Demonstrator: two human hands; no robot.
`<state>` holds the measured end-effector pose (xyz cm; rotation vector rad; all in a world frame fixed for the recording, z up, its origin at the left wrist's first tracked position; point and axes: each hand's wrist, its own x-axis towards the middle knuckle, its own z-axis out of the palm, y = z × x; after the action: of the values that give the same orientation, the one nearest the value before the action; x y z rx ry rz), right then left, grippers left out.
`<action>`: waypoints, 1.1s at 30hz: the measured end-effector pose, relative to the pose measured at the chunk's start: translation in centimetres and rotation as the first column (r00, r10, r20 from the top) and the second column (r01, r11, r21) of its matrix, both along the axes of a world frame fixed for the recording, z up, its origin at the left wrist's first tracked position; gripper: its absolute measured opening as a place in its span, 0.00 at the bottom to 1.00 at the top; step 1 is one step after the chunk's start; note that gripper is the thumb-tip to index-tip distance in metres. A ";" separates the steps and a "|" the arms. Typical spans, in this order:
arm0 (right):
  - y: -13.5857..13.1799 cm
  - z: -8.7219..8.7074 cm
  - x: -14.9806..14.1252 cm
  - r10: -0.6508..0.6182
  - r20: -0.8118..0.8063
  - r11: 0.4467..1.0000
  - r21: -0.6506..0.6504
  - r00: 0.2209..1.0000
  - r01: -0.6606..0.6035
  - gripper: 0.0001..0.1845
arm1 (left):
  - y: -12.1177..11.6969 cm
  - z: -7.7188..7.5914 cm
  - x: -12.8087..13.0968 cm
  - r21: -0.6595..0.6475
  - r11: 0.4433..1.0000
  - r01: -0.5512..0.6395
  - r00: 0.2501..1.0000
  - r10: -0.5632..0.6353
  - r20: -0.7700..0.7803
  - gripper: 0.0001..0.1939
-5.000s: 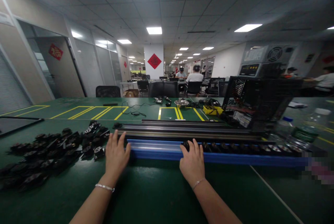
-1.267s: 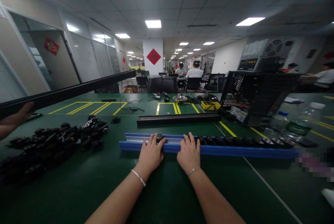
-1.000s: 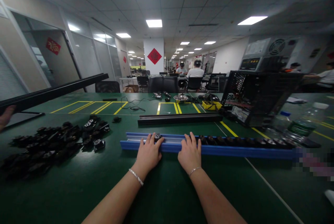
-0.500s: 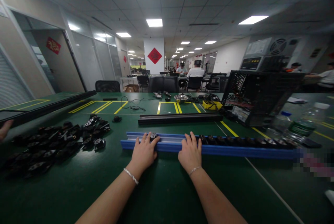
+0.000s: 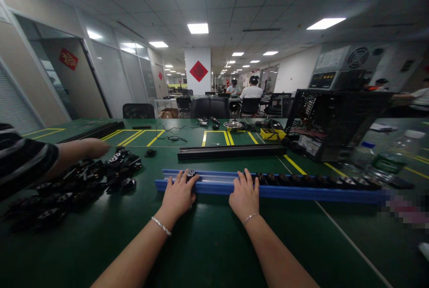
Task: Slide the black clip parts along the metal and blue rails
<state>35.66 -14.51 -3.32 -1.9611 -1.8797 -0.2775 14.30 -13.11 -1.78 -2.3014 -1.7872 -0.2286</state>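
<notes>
A long blue rail point(image 5: 214, 188) with a pale channel lies across the table before me. My left hand point(image 5: 178, 195) is closed over its left part, thumb and fingers around a small black part point(image 5: 192, 173) in the channel. That part is mostly covered by my fingers. Farther right, my right hand point(image 5: 244, 194) grips the rail, fingertips over the far edge. Just beyond it, several black parts point(image 5: 301, 180) sit in a row along the channel. A heap of similar black parts point(image 5: 83, 183) lies to the left.
From the left, a co-worker's hand point(image 5: 95, 148) reaches over the heap. A black rail point(image 5: 231, 152) lies behind the blue one. An open computer case point(image 5: 338, 122) and plastic bottles point(image 5: 390, 158) stand right. Farther back are a metal bowl point(image 5: 232, 125) and a yellow tray point(image 5: 272, 134).
My left hand has slid a little left along the rail, and the small black part has shifted with it. My right hand stays put. The co-worker's arm has come in over the heap.
</notes>
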 end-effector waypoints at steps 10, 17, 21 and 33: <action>-0.1 0.1 -0.1 0.000 -0.005 1.000 0.000 1.000 0.000 0.19 | 0.1 0.1 -0.7 -0.010 1.000 -0.014 1.000 0.014 -0.017 0.30; -0.2 0.3 -0.1 0.006 -0.020 1.000 -0.022 1.000 -0.006 0.19 | 0.2 0.0 -2.3 -0.005 0.999 -0.045 0.999 0.045 -0.027 0.30; -0.2 0.4 -0.1 0.002 -0.015 1.000 -0.021 1.000 -0.002 0.19 | 0.2 0.1 -2.6 -0.029 0.998 -0.056 0.998 0.055 -0.019 0.30; -0.2 0.2 0.0 0.009 -0.011 1.000 -0.003 1.000 -0.009 0.19 | 0.3 0.3 -4.0 -0.049 0.993 -0.106 0.994 0.107 -0.001 0.29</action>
<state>35.63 -14.68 -3.10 -1.9524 -1.8823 -0.2604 10.32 -12.77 -1.53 -2.2299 -1.9302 -0.1713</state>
